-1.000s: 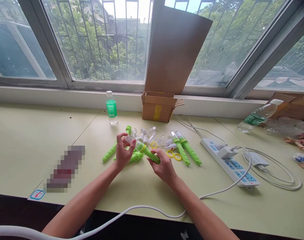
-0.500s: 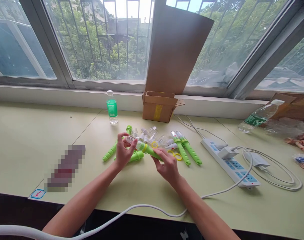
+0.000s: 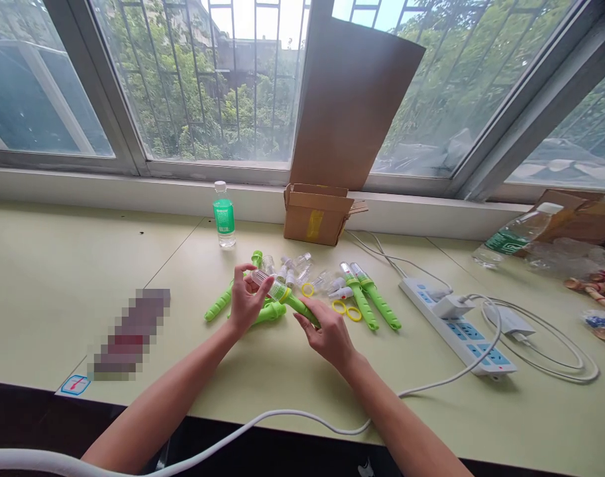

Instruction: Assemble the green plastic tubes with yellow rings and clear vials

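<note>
My left hand (image 3: pixel 246 303) is closed around a clear ribbed plastic tube (image 3: pixel 264 281). The tube meets a green plastic handle (image 3: pixel 300 305) with a yellow ring near the joint; my right hand (image 3: pixel 330 332) grips the handle's lower end. Together they form one tilted stick above the table. Beneath and beside my left hand lie other green handles (image 3: pixel 219 305), partly covered. Beyond the stick is a pile of clear tubes (image 3: pixel 303 270) and small white-and-clear pieces. Loose yellow rings (image 3: pixel 353 314) lie right of it, near two green sticks with clear tops (image 3: pixel 364 306).
A water bottle (image 3: pixel 224 218) and a small cardboard box (image 3: pixel 311 218) stand at the back. To the right are a white power strip (image 3: pixel 461 331) with cables and another bottle (image 3: pixel 515 237). A white cable (image 3: pixel 282 412) crosses the front edge below my forearms.
My right hand has turned and shifted slightly left and down on the green handle, its fingers rearranged. My left hand stays on the clear tube almost unmoved.
</note>
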A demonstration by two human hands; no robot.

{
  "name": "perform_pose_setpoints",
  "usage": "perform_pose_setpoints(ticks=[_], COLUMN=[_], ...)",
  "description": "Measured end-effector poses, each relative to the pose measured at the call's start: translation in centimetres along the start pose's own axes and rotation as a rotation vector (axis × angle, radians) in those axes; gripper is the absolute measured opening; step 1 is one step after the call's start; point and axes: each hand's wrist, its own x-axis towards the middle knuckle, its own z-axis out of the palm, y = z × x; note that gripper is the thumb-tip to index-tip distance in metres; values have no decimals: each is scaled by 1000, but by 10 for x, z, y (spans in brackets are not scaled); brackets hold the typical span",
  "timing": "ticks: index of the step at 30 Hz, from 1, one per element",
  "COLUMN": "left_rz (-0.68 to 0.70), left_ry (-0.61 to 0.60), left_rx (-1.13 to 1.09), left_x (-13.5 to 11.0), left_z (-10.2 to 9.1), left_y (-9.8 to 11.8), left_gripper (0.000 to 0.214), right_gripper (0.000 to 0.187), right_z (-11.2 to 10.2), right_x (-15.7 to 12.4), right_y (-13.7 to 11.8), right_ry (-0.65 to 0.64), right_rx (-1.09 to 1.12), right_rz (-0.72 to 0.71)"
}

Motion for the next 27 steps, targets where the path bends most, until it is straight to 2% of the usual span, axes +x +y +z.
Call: perform_pose_setpoints(ticks=[4, 8, 11, 15, 19, 22, 27], left_rz=[-11, -16, -28, -36, -40, -38, -32], left_ry=[7, 2, -19, -14, -8, -29, -29], left_rx=[-13, -38, -52, -58, -77, -79, -63], left_x=[0, 1, 0, -1, 0, -1, -2], left_z=[1, 1, 1, 2, 2, 3, 3], left_y=[0, 1, 3, 6, 6, 5, 5], left_gripper=[44, 44, 44, 43, 44, 43, 41], right_gripper=[24, 19, 24, 30, 18, 25, 31], right_z=[0, -3, -4, -1, -1, -2, -3], right_x=[-1, 1, 2, 1, 1, 3, 3], right_y=[0, -2, -4, -5, -4, -4, -5], right_ry=[31, -27, -77, -25, -32, -50, -25], right_rx=[77, 113, 150, 190, 148, 145, 169], right_rz=[77, 82, 105, 161, 157, 140, 194])
